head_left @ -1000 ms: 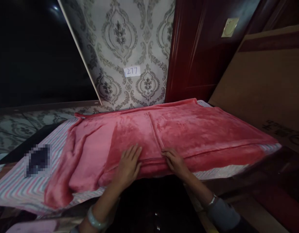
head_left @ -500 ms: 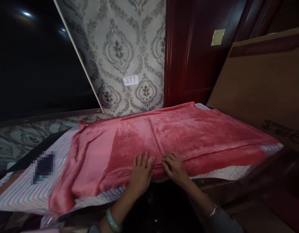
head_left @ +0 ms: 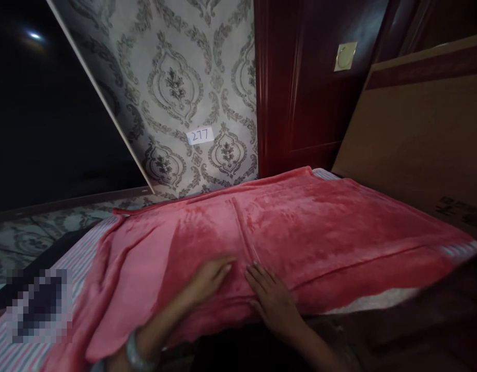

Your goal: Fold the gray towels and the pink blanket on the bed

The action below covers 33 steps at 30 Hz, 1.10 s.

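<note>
A fuzzy pink-red blanket [head_left: 300,227] lies spread over a striped cloth [head_left: 87,258], with a raised crease running front to back near its middle. Left of that crease, my left hand [head_left: 211,279] is turned sideways over the blanket, slightly blurred, its fingers stretched toward the right and holding nothing. My right hand [head_left: 271,297] rests flat on the blanket at the near end of the crease, fingers extended. Whether the left hand touches the fabric is hard to see. At the left, the blanket's edge bunches into thick folds [head_left: 106,274].
A dark television screen [head_left: 60,119] stands at the left before patterned wallpaper [head_left: 176,88]. A paper label reading 277 [head_left: 200,136] is stuck there. Behind is a dark red door panel [head_left: 316,88]; a large cardboard box [head_left: 424,134] leans at the right. A blurred-out patch [head_left: 40,307] covers something at left.
My left hand has lifted or turned from lying flat to sideways, moving left. My right hand has gone from pinched fingers at the crease to lying flat. The camera view has shifted slightly.
</note>
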Motion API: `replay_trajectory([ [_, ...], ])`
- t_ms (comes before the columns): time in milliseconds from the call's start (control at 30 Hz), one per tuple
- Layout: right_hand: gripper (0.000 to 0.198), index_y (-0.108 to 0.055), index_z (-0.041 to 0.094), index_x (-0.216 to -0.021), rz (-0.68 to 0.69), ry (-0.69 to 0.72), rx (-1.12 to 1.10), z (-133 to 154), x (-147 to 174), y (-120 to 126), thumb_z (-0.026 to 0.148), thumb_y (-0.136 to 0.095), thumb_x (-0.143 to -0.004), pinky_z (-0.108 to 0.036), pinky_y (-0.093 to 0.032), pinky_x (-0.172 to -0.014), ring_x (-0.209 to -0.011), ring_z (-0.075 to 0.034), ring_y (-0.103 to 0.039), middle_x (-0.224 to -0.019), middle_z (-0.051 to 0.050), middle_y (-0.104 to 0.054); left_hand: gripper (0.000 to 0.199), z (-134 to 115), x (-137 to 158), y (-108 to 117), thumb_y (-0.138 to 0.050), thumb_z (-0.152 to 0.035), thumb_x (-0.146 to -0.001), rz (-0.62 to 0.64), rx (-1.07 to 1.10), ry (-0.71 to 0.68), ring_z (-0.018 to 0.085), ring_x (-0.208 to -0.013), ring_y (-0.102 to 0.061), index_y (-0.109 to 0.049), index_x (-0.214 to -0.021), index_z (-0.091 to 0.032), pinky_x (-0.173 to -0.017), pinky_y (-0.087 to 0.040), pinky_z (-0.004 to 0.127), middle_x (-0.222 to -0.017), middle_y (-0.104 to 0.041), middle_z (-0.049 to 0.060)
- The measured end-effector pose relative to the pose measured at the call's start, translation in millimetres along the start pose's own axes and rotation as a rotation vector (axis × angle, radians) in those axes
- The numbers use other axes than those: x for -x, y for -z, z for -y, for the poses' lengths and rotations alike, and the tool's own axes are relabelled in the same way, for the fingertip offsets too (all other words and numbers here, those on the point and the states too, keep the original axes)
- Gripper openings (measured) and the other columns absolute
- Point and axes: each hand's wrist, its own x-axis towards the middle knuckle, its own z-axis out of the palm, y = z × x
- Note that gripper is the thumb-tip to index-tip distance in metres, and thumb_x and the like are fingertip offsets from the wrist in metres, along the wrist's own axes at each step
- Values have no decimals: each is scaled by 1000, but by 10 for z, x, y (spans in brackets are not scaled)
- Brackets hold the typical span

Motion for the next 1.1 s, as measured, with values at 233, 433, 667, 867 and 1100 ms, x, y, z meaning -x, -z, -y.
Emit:
replay_trajectory([
  [233,64,-36,15,-155,-101,40,12,2,-59,-3,21,-51,-93,-42,-48,-106,-136,-24,-50,-147,-9,-54,54,622,-1768,323,-42,-33,-96,133,-325,356,28,-147,-35,-46,-147,-15,-119,-31,48,-158,-38,16],
  [433,47,-56,12,-139,-204,147,99,-121,-65,-121,32,-40,-99,-37,-48,-102,-129,-23,-56,-137,-8,-63,51,1042,-2389,53,-28,-38,-101,80,-376,430,28,-145,-38,-46,-145,-20,-117,-28,56,-155,-43,17],
  [667,45,-58,16,-138,-199,203,94,-202,-66,-192,34,-46,-99,-33,-53,-92,-116,-22,-65,-128,-6,-69,53,1223,-2403,-185,-24,-40,-101,52,-416,382,25,-149,-30,-41,-149,-24,-119,-25,53,-161,-35,11],
  [867,62,-36,16,-155,-137,30,-7,-40,0,-28,17,-45,-93,-40,-53,-99,-126,-23,-59,-135,-8,-64,57,1193,-2446,-213,-20,-43,-101,20,-418,399,28,-149,-28,-41,-150,-24,-117,-25,58,-163,-31,13],
  [1100,53,-48,18,-147,-53,-60,-49,34,15,51,13,-44,-94,-45,-50,-103,-133,-24,-53,-140,-10,-60,62,955,-2353,-9,-24,-47,-100,56,-364,390,28,-153,-20,-29,-155,-19,-120,-20,58,-164,-25,16],
])
